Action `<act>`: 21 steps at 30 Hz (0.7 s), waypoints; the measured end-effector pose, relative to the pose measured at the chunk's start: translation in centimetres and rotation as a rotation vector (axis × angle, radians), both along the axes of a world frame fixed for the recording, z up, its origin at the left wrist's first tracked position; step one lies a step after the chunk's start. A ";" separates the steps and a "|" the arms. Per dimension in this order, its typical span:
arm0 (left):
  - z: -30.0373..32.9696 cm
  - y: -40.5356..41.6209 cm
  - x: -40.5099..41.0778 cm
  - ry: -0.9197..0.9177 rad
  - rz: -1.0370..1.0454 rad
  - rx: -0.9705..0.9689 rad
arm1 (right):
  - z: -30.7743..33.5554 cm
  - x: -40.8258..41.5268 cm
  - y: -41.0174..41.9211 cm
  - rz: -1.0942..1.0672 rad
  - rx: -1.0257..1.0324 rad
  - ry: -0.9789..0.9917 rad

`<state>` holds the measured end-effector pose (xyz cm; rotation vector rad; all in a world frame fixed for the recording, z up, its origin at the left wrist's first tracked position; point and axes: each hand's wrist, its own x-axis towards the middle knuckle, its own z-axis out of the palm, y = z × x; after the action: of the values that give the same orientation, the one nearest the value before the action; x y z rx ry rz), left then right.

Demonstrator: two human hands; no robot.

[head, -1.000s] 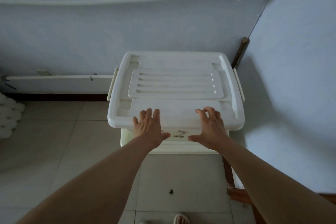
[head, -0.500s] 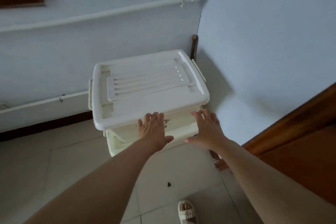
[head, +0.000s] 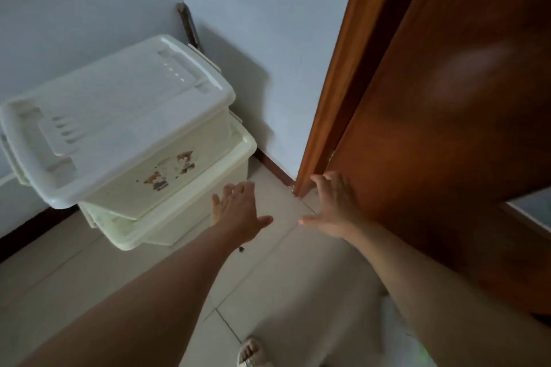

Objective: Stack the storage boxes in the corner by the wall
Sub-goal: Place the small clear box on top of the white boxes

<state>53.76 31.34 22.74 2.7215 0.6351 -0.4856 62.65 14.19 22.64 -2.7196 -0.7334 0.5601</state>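
— Where are our boxes?

— The top box [head: 167,176], under its white lid [head: 113,116], sits on the lower box [head: 190,214] in the corner where the two walls meet.

— And our hands?

— Both empty, fingers spread, palms down above the floor [head: 268,283]. Our left hand [head: 238,211] is near the boxes but off them; our right hand [head: 334,205] is apart from it, by the door [head: 447,116].

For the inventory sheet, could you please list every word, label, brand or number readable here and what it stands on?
None can be read.
Upper storage box: a brown cartoon sticker on its front; any lettering there is too blurred to tell.
Lid, lower box, door, walls: no text visible.
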 end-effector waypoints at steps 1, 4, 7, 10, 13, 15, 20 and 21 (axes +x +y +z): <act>-0.4 -1.4 0.1 0.009 -0.025 -0.007 | -0.3 -0.3 -1.6 -0.027 0.002 0.000; -1.7 -6.4 0.3 0.033 -0.097 -0.009 | -1.6 -1.4 -6.9 -0.111 -0.014 0.008; -3.1 -11.8 0.1 0.047 -0.159 0.002 | -3.0 -2.5 -12.5 -0.187 -0.020 0.030; -4.5 -17.4 -0.6 0.059 -0.192 -0.006 | -4.2 -3.4 -18.3 -0.222 -0.037 0.054; -6.3 -23.4 -1.5 0.076 -0.199 -0.035 | -5.6 -4.4 -24.1 -0.243 -0.064 0.052; -7.5 -27.6 -2.1 0.090 -0.196 -0.065 | -6.8 -5.2 -27.9 -0.269 -0.075 0.080; -10.7 -35.5 -3.9 0.185 -0.225 -0.124 | -10.6 -7.4 -35.8 -0.336 -0.115 0.165; -11.4 -36.5 -4.3 0.208 -0.234 -0.127 | -11.3 -7.9 -37.1 -0.362 -0.109 0.172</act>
<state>49.50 -5.20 11.34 2.6561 0.3212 -0.8447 54.73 -22.87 11.38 -2.7624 -0.1644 0.7488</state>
